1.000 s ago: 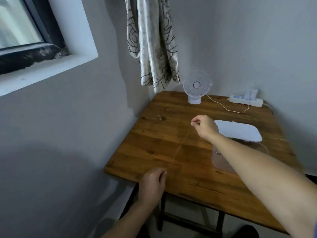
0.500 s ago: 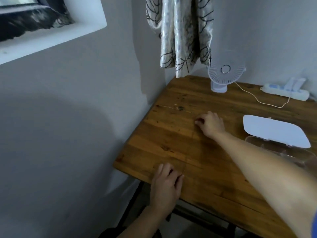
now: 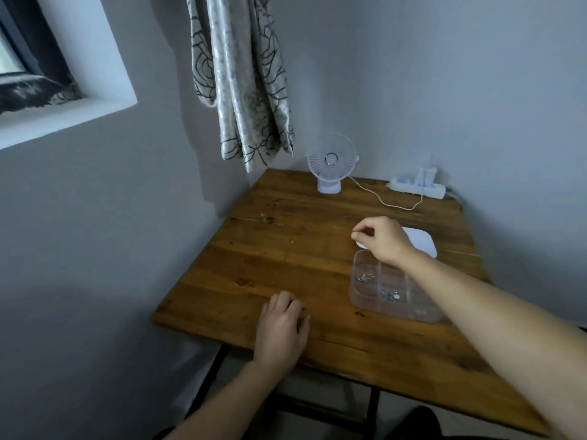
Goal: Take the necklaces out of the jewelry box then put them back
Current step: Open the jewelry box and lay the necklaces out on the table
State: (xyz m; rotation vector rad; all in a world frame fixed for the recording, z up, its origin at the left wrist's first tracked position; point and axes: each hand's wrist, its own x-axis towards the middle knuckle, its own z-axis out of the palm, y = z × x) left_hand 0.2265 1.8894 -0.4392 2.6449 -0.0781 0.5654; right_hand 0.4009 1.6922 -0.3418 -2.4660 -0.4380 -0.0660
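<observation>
A clear plastic jewelry box (image 3: 357, 292) with several compartments stands open on the right of the wooden table (image 3: 317, 331); small silver pieces lie in two compartments. Its white lid (image 3: 424, 242) lies just behind it. A very thin necklace chain (image 3: 286, 257) lies stretched on the wood left of the box, barely visible. My right hand (image 3: 381, 238) hovers over the box's far left corner, fingers curled, thumb against forefinger, with nothing visible between them. My left hand (image 3: 281, 331) rests palm down on the table's front edge near the chain's near end.
A small white fan (image 3: 330, 163) stands at the back of the table, its cable running to a white power strip (image 3: 416, 187) by the wall. Another thin chain (image 3: 460, 252) lies right of the lid. A patterned curtain (image 3: 241, 74) hangs above the back left corner.
My right hand left the spot where it laid the chain's far end and moved right to above the box. The left hand stayed at the front edge. The camera view swung right.
</observation>
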